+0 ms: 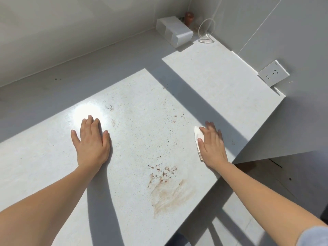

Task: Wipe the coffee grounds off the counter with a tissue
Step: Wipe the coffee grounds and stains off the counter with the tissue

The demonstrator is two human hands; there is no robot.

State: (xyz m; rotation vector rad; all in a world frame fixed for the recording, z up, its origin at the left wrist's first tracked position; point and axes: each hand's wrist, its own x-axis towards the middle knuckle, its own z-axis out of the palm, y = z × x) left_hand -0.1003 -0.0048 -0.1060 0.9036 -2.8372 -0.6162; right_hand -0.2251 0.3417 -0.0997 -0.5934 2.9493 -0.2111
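Brown coffee grounds (162,172) lie scattered over the white counter (53,157), thickest near its front edge, with a pale brown smear (170,196) just below them. More specks (174,116) dot the counter farther back. My right hand (212,144) presses flat on a folded white tissue (197,137) near the counter's right edge; only the tissue's left side shows past my fingers. My left hand (92,142) rests flat on the counter to the left, fingers apart, holding nothing.
A white compartment box (174,31), a brown jar (189,17) and a tipped clear glass (206,31) stand in the far corner. A wall socket (273,73) is on the right wall. The counter's edge drops to the floor (266,183) at right.
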